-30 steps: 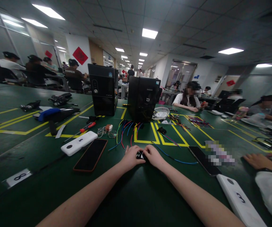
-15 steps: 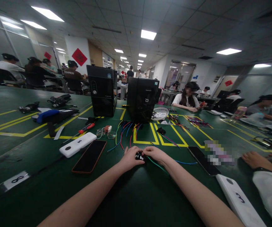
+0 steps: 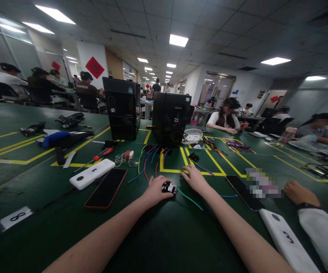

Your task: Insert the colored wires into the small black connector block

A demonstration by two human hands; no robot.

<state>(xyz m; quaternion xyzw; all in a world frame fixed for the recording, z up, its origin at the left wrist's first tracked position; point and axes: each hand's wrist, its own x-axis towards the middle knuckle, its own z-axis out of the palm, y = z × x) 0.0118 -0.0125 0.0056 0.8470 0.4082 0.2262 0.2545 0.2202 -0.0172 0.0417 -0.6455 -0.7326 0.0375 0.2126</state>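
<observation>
My left hand [image 3: 155, 191] grips a small black block with pale, shiny parts [image 3: 170, 188], low over the green table. A green wire [image 3: 191, 199] runs out of the block's right side and curves toward me. My right hand [image 3: 195, 179] is apart from the block, its fingers spread and reaching forward, with nothing visible in them. Past it lies a black piece with coloured wires [image 3: 194, 157]. Loose red, blue and yellow-green wires [image 3: 147, 161] fan out in front of the computer towers. The block's exact kind is too small to tell.
Two black computer towers [image 3: 121, 110] [image 3: 171, 119] stand ahead. A phone [image 3: 106, 188], white power bank [image 3: 92, 173], glasses [image 3: 126, 159] and red screwdriver [image 3: 103, 154] lie left. Right are another phone [image 3: 245, 191], a white power bank [image 3: 287, 239] and a co-worker's hand [image 3: 302, 194].
My right hand has let go at the block and moved forward and right, its fingers now spread. The block and green wire show more fully. My left hand keeps its hold.
</observation>
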